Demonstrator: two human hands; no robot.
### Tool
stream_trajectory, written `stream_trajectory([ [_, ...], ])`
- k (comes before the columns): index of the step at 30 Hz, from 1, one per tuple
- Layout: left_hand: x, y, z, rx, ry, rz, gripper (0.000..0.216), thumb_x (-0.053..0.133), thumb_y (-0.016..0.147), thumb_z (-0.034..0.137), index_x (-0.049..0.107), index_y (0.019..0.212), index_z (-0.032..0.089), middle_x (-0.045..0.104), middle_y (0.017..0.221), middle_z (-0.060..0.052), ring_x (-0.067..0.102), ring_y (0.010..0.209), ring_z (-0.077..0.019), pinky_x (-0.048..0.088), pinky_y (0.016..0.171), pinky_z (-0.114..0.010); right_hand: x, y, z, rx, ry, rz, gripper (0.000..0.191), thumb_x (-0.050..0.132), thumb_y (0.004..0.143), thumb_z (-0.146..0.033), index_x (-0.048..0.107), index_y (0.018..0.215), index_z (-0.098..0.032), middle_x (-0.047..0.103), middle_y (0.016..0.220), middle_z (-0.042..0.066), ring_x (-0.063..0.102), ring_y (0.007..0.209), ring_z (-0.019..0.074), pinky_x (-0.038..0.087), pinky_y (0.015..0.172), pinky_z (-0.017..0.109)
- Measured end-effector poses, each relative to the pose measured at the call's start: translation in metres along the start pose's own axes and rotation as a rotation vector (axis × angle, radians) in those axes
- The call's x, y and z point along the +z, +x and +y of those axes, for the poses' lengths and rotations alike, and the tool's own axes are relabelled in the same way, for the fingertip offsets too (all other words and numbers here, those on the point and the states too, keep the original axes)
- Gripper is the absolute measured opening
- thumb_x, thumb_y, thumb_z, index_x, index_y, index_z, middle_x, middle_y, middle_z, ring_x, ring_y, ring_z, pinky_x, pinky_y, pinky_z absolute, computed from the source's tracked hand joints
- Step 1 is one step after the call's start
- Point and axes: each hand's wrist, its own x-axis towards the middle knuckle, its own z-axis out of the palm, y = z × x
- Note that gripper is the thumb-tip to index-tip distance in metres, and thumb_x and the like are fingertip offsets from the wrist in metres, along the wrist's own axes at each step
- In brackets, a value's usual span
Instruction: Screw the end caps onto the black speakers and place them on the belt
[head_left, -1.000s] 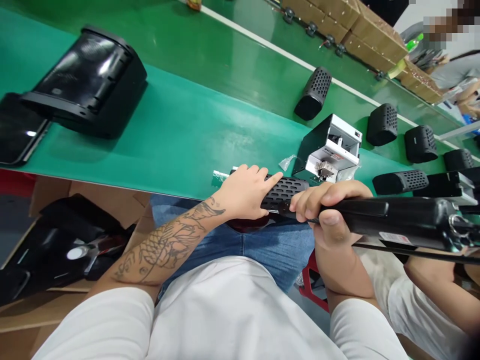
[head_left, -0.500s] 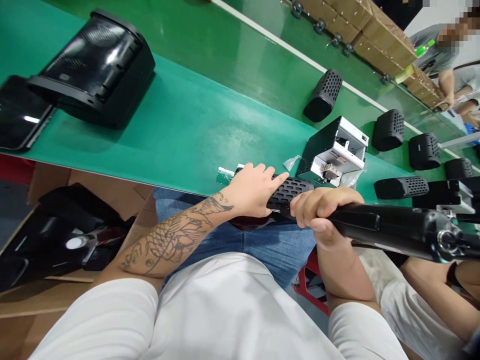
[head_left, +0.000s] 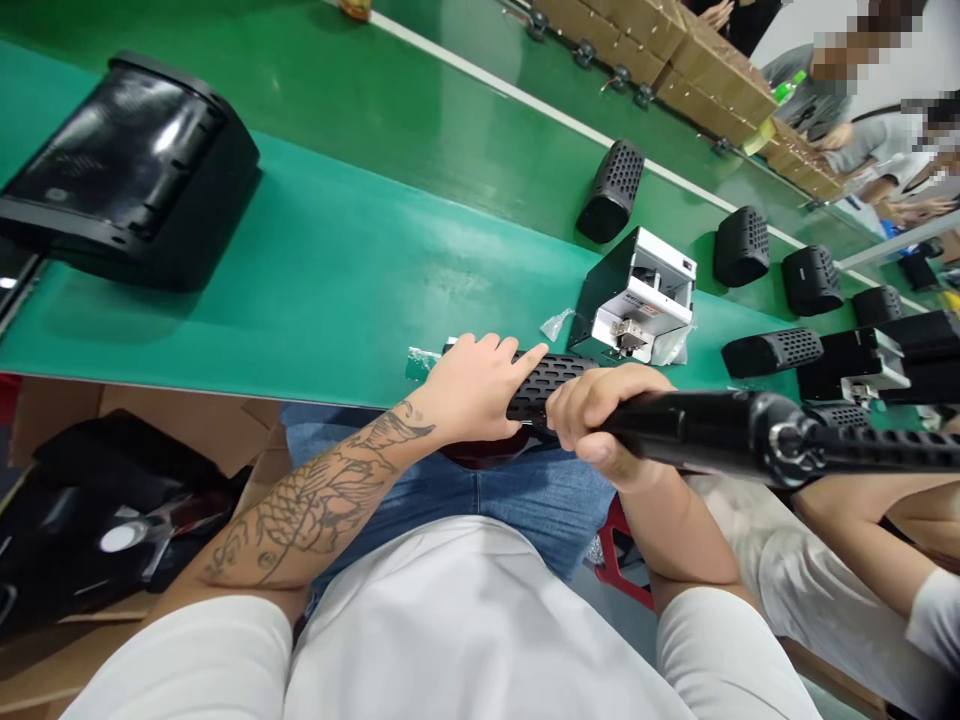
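Note:
My left hand (head_left: 474,390) lies over a black speaker housing (head_left: 553,374) with slotted holes, fingers and thumb gripping it at the table's near edge. My right hand (head_left: 607,415) is wrapped round a black electric screwdriver (head_left: 697,425), which lies nearly level in the picture with its tip end at the housing. A coiled cord (head_left: 885,450) runs off its back end to the right. The bit is hidden behind my fingers, so I cannot tell whether it touches a screw. Just beyond my right hand stands a black-and-white screw feeder (head_left: 637,300).
A large black glossy-fronted case (head_left: 135,170) stands on the green table (head_left: 337,270) at left. Several perforated housings, one of them a dark housing (head_left: 613,190), stand beyond the feeder. Cardboard boxes (head_left: 675,70) line the far side. A co-worker's arm (head_left: 855,510) is at right.
The whole view has shifted, so the table things appear farther left. Both hands keep their hold on the housing and screwdriver; the screwdriver looks slightly more level.

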Motion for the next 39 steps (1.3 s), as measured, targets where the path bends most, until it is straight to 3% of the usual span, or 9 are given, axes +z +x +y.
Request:
stream_trajectory([
  [4,0.003,0.001,-0.002,0.013,0.013,0.015,0.110,0.090,0.103,0.060,0.051,0.193,0.011,0.077,0.162,-0.028,0.079,0.139,-0.0488,0.059,0.112,-0.056,-0.038,0.023,-0.017,-0.089,-0.147,0.385,0.042,0.102,0.101,-0.060,0.073,0.098,-0.029,0.061,0.057,-0.013,0.049,0.034,0.0109,0.056,0.042,0.026],
  [7,0.010,-0.003,-0.011,0.090,-0.040,0.147,0.100,0.090,0.103,0.062,0.063,0.183,0.009,0.076,0.165,-0.031,0.077,0.144,-0.0505,0.058,0.124,-0.062,-0.089,0.033,-0.022,-0.175,-0.371,0.709,0.049,0.110,0.094,-0.062,0.074,0.094,-0.029,0.064,0.060,-0.012,0.057,0.042,0.0119,0.057,0.046,0.028],
  [12,0.045,-0.022,-0.054,0.172,-0.351,0.561,0.060,0.068,0.118,0.058,0.078,0.164,0.021,0.082,0.158,-0.022,0.081,0.141,-0.0414,0.061,0.131,-0.061,-0.149,0.024,0.011,-0.037,-0.517,0.777,0.051,0.109,0.095,-0.065,0.071,0.099,-0.032,0.068,0.067,-0.009,0.066,0.055,0.0133,0.062,0.061,0.032],
  [16,0.087,-0.038,-0.090,0.191,-0.618,0.706,0.076,0.065,0.117,0.071,0.065,0.177,0.023,0.072,0.173,-0.023,0.072,0.162,-0.0441,0.062,0.137,-0.065,-0.156,0.013,0.037,-0.091,-0.520,0.841,0.065,0.105,0.090,-0.082,0.063,0.095,-0.033,0.056,0.060,-0.013,0.054,0.045,0.0156,0.054,0.049,0.037],
  [21,0.124,-0.046,-0.098,0.147,-0.681,0.607,0.131,0.100,0.089,0.078,0.039,0.191,0.023,0.055,0.188,-0.031,0.058,0.178,-0.0547,0.051,0.148,-0.077,-0.137,0.011,0.012,0.114,-0.452,0.772,0.057,0.112,0.085,-0.074,0.071,0.098,-0.038,0.066,0.067,-0.010,0.062,0.057,0.0151,0.063,0.064,0.039],
  [26,0.129,-0.042,-0.089,0.163,-0.661,0.617,0.130,0.106,0.091,0.060,0.032,0.192,0.023,0.053,0.188,-0.031,0.058,0.178,-0.0516,0.050,0.149,-0.074,-0.086,0.022,-0.030,0.009,-0.380,0.761,0.056,0.117,0.082,-0.066,0.074,0.093,-0.032,0.068,0.066,-0.010,0.065,0.055,0.0128,0.065,0.062,0.032],
  [30,0.125,-0.041,-0.087,0.168,-0.667,0.594,0.125,0.103,0.094,0.059,0.033,0.191,0.022,0.054,0.186,-0.030,0.058,0.178,-0.0496,0.050,0.150,-0.072,-0.025,0.029,-0.050,-0.034,-0.179,0.513,0.056,0.115,0.087,-0.064,0.070,0.087,-0.031,0.069,0.062,-0.010,0.061,0.042,0.0149,0.067,0.052,0.034],
  [35,0.123,-0.040,-0.084,0.160,-0.697,0.590,0.127,0.102,0.093,0.060,0.032,0.193,0.021,0.055,0.187,-0.030,0.058,0.178,-0.0494,0.050,0.150,-0.071,0.038,0.032,-0.035,0.044,-0.033,0.194,0.035,0.101,0.105,-0.060,0.079,0.106,-0.034,0.072,0.068,-0.008,0.065,0.046,0.0160,0.069,0.057,0.036],
  [39,0.123,-0.039,-0.079,0.125,-0.721,0.571,0.125,0.101,0.094,0.061,0.033,0.193,0.023,0.054,0.189,-0.030,0.060,0.177,-0.0476,0.052,0.149,-0.069,0.056,0.038,-0.002,0.040,-0.004,0.104,0.034,0.101,0.104,-0.059,0.077,0.104,-0.034,0.069,0.065,-0.009,0.060,0.042,0.0147,0.063,0.052,0.034],
])
